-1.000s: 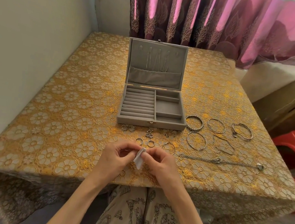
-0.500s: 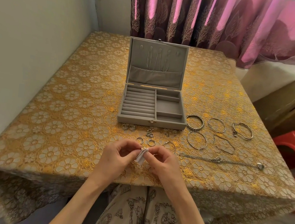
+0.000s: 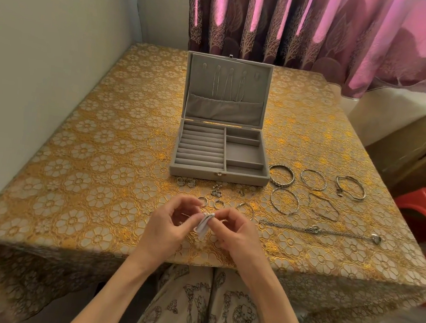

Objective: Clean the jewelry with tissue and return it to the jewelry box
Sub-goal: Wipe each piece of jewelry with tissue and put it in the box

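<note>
- Right hand [image 3: 237, 234] pinches folded tissue [image 3: 203, 226], in front of the open jewelry box [image 3: 218, 171].
- Left hand [image 3: 169, 225] curls fingers beside tissue; held item too small to identify.
- Bracelets [image 3: 281, 175] lie on desk [image 3: 71, 170], right of box.

Our hands work the tissue a little differently than a second ago

A second ago our left hand [image 3: 169, 225] had its fingertips closed against the folded tissue [image 3: 203, 226]; now its fingers arch open above the palm, with a thin piece of jewelry we cannot identify showing inside them at about 9 o'clock of the tissue. Our right hand [image 3: 235, 234] has kept its pinch, and the tissue has turned from broad-side to a narrower, more upright fold.
</note>
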`<state>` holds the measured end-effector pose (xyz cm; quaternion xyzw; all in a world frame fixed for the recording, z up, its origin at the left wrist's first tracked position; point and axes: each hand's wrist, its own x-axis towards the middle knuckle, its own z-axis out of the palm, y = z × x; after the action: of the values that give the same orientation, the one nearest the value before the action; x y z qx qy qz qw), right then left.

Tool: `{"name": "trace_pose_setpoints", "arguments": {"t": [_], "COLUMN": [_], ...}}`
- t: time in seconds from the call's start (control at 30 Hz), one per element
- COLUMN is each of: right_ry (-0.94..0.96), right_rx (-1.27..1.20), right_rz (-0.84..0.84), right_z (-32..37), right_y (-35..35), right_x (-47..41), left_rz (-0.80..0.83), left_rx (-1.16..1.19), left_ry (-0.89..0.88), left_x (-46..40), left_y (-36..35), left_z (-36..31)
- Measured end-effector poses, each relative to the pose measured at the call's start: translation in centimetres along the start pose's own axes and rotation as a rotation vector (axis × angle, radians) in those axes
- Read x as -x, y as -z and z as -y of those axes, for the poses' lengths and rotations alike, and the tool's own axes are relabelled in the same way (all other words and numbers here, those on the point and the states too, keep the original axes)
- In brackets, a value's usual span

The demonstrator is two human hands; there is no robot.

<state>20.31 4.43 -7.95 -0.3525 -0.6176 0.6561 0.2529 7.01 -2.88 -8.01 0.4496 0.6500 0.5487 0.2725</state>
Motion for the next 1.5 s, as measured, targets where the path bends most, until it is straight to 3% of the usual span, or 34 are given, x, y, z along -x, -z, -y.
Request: {"name": "trace_pose_setpoints", "arguments": {"t": [0.2, 0.43, 0.7, 1.03, 1.23, 1.5], "right_ry": [-0.010, -0.079, -0.057, -0.086, -0.074, -0.090], "right_rx": [-0.034, -0.001, -0.061, -0.038, -0.121, -0.101], "right_rz": [-0.011, 0.033, 0.049, 0.074, 0.093, 0.115], "right_z": [0.0, 0.4, 0.6, 0.8, 0.9, 1.2], "right_y": [0.1, 0.4, 0.4, 0.4, 0.5, 0.4], "right_x": [0.1, 0.0, 0.0, 0.0, 0.0, -0.1], "left_rz": [0.016, 0.031, 0.046, 0.074, 0.072, 0.092], "left_rx": [-0.006, -0.120, 0.069, -0.043, 0.090, 0.142], "left_ry": [-0.017, -0.174, 0.022, -0.128, 0.002, -0.044], "left_x": [0.0, 0.1, -0.2, -0.1, -0.1, -0.2], "left_y": [0.1, 0.1, 0.1, 0.4, 0.3, 0.4], "left_z": [0.2, 0.6, 0.1, 0.8, 0.0, 0.2]}}
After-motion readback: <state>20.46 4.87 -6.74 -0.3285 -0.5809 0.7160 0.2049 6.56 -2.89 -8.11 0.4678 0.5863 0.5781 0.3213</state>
